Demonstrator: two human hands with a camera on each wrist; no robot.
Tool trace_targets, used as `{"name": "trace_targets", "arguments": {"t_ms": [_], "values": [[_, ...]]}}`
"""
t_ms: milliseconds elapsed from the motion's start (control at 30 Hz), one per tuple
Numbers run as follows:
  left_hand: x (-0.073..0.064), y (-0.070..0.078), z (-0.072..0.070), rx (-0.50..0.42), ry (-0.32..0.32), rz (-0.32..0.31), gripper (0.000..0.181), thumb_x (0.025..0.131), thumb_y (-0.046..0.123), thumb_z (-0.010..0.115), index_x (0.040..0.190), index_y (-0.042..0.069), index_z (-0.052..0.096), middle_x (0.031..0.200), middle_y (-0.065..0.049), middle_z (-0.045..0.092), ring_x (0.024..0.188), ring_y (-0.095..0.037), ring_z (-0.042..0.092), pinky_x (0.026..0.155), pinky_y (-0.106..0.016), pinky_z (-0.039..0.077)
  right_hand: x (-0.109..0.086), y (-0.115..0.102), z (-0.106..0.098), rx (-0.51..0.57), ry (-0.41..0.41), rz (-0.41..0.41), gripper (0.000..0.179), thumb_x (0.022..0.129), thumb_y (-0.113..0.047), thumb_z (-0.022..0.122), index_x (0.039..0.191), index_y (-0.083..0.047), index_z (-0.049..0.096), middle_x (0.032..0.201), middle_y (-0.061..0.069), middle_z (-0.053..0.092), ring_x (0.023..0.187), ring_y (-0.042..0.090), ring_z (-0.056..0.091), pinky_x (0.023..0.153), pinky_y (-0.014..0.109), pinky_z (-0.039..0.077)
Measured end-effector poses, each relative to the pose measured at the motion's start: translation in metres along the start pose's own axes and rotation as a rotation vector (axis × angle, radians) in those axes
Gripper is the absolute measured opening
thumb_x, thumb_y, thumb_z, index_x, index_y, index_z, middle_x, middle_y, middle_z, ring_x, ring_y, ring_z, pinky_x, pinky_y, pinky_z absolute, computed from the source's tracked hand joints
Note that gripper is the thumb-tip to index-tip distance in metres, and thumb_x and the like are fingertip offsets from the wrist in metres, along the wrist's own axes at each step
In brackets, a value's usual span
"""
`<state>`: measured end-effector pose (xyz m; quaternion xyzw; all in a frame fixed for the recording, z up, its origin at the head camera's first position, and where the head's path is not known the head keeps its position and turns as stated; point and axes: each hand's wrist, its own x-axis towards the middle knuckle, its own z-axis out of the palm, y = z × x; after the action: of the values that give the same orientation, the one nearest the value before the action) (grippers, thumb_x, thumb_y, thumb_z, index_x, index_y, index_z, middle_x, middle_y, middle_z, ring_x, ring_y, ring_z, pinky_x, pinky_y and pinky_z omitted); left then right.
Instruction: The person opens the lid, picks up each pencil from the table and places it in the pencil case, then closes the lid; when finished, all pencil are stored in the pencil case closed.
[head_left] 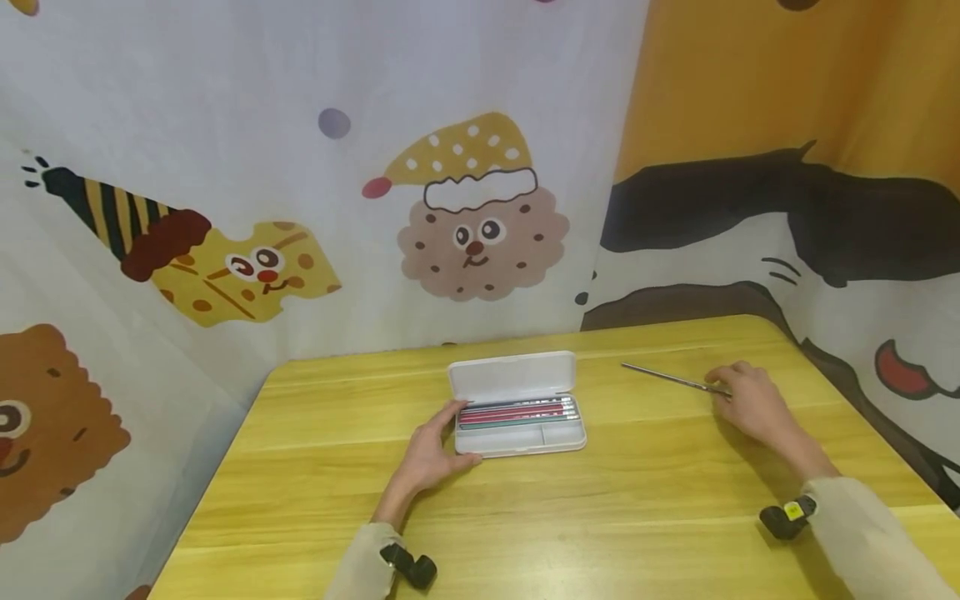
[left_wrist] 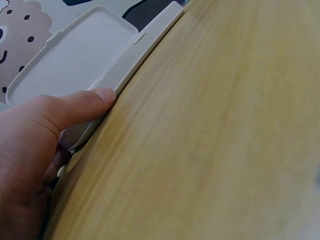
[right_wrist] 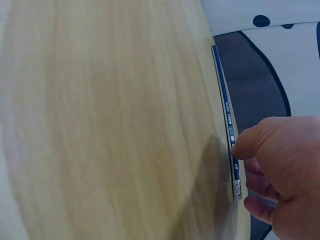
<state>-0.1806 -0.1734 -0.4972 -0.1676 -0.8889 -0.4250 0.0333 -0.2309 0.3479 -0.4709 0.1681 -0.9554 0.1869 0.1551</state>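
A white pencil case (head_left: 517, 451) stands on the table with its lid (head_left: 513, 377) raised at the back. Several pencils (head_left: 517, 412) lie side by side in its rear compartment. My left hand (head_left: 429, 457) grips the case's left end, thumb along the front wall and fingers toward the back. At the right, my right hand (head_left: 753, 404) pinches a dark blue pencil (right_wrist: 227, 112) near its eraser end, its other end pointing left toward the case. The pencil lies low along the tabletop; whether it touches the wood I cannot tell.
The yellow wood-grain table (head_left: 555, 517) reaches back to a curtain (head_left: 337, 208) printed with cartoon figures. Inside the case, a divider (head_left: 543, 434) splits the front compartment. Small black wrist cameras (head_left: 786, 518) sit on both sleeves.
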Motion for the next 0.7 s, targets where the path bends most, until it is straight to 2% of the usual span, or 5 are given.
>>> {"name": "trace_targets", "arguments": {"t_ms": [200,700], "values": [[-0.0002,0.0011,-0.0003,0.003,-0.002,-0.004,0.09,0.072,0.021,0.091,0.149,0.01,0.045,0.154,-0.014,0.041,0.138,-0.03,0.042,0.114,-0.041,0.034,0.003,-0.0004,-0.0009,0.0,-0.068,0.047,0.029,0.081,-0.001,0.068,0.109,0.005,0.065,0.107,0.036,0.056,0.093,0.059,0.049,0.069,0.067,0.042],[-0.0006,0.0011,-0.001,0.01,0.0,-0.013,0.09,0.071,0.024,0.092,0.148,0.012,0.046,0.153,-0.013,0.043,0.138,-0.029,0.041,0.114,-0.045,0.033,0.0076,-0.002,-0.0025,0.009,-0.126,0.044,0.028,0.078,0.004,0.063,0.106,0.004,0.066,0.102,0.035,0.057,0.089,0.057,0.054,0.069,0.068,0.047]]}}
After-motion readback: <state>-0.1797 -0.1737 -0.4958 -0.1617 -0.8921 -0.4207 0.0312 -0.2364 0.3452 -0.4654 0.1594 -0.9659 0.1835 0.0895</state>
